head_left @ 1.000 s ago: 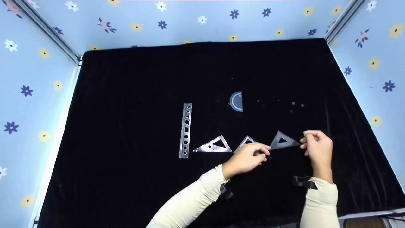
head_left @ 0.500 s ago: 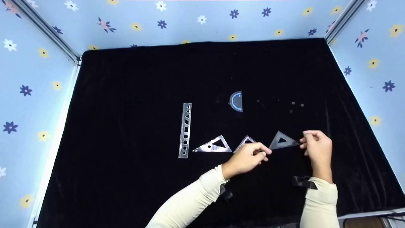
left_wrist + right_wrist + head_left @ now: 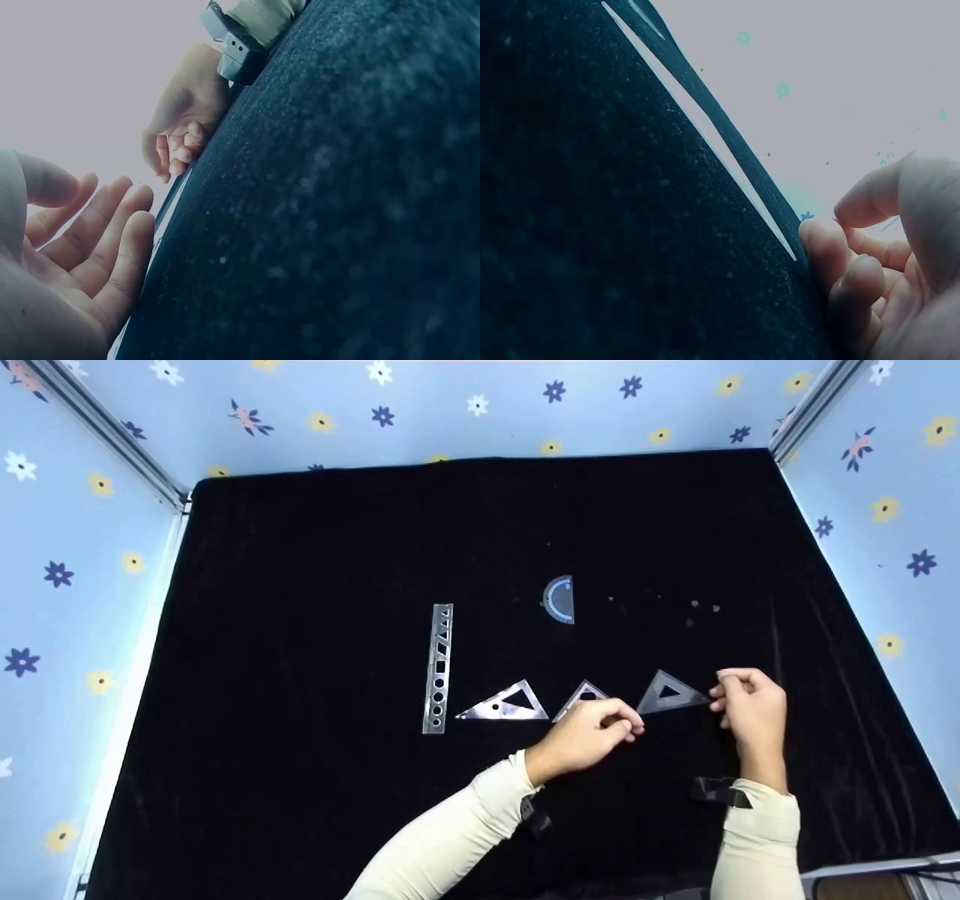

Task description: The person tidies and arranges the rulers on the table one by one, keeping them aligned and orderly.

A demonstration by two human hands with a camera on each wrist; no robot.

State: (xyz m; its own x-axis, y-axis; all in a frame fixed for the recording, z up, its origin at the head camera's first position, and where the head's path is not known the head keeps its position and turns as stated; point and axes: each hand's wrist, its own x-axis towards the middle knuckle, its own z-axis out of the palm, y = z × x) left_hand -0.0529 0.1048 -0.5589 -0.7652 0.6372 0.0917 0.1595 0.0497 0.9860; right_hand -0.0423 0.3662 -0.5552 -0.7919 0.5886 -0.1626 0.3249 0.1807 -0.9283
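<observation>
A clear set square point(image 3: 671, 694) with a triangular cut-out lies flat on the black cloth, between the two hands. My left hand point(image 3: 589, 733) hovers at its left corner, fingers loosely bent and thumb apart from them in the left wrist view. That hand partly covers a smaller pinkish set square point(image 3: 571, 707). By the right corner is my right hand point(image 3: 756, 711), its fingers loosely curled. In the right wrist view the tip of the set square point(image 3: 705, 127) ends just short of these fingers, and nothing shows between them.
Left of the hands lie another clear set square point(image 3: 491, 711) and an upright stencil ruler point(image 3: 439, 667). A small protractor point(image 3: 559, 600) lies farther back. Flowered blue panels point(image 3: 480, 424) wall the black cloth point(image 3: 300, 660) on three sides.
My left fingertips have come slightly down and away from the set square's left corner. The right hand and the laid-out tools stay where they were.
</observation>
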